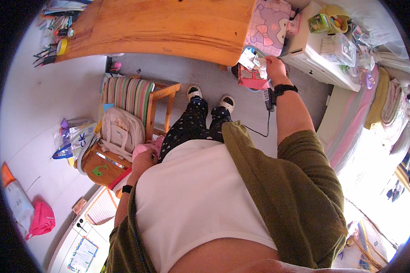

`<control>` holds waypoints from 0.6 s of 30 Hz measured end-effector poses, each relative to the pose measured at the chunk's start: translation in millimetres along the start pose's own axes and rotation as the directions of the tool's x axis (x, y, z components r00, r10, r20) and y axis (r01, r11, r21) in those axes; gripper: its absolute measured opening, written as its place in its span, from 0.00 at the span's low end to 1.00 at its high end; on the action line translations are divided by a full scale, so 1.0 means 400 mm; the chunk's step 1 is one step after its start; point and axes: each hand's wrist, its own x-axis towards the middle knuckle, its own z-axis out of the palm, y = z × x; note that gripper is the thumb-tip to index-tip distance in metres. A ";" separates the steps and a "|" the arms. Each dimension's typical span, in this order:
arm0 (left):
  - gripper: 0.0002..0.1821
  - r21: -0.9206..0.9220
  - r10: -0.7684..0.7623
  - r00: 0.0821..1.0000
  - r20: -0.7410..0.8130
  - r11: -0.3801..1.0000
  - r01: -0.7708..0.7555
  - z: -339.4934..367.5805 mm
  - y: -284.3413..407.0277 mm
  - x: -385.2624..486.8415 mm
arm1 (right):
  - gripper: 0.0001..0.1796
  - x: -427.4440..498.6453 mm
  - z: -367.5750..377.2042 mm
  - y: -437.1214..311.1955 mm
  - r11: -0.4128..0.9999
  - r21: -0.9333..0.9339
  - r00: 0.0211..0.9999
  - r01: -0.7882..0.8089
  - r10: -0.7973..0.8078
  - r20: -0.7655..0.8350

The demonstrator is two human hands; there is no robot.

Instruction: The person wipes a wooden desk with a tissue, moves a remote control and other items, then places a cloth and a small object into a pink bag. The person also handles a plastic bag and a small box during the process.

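Note:
My right hand (pixel 276 70) reaches out over a bin (pixel 256 89) beside the end of the wooden table. Its fingers pinch a white crumpled item (pixel 261 68), perhaps tissue or plastic. A red box-like package (pixel 253 80) and a white printed packet (pixel 247 59) fill the bin's top. My left hand (pixel 145 162) is low by my hip, its fingers curled against a soft pink item (pixel 142 148). Whether it grips that item cannot be made out.
An orange-brown wooden table (pixel 164 27) spans the front. A power strip (pixel 268 99) with a cord is by my right forearm. At left stand a wooden chair (pixel 164 92) with striped cushions and a beige backpack (pixel 121 131). A white cabinet (pixel 317 65) stands right.

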 end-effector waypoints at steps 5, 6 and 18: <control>0.09 -0.024 0.051 0.998 -0.023 0.998 -0.052 0.006 -0.015 0.005 | 0.13 -0.023 -0.027 -0.012 0.997 0.072 0.995 0.006 0.001 -0.100; 0.09 -0.042 0.057 0.998 -0.037 0.997 -0.058 0.007 -0.017 0.006 | 0.13 -0.027 -0.034 -0.014 0.992 0.128 0.991 -0.008 0.025 -0.130; 0.08 -0.107 0.175 0.965 -0.196 0.974 -0.199 -0.003 -0.038 0.065 | 0.14 -0.272 -0.441 -0.363 0.645 0.746 0.980 0.167 -0.193 -0.053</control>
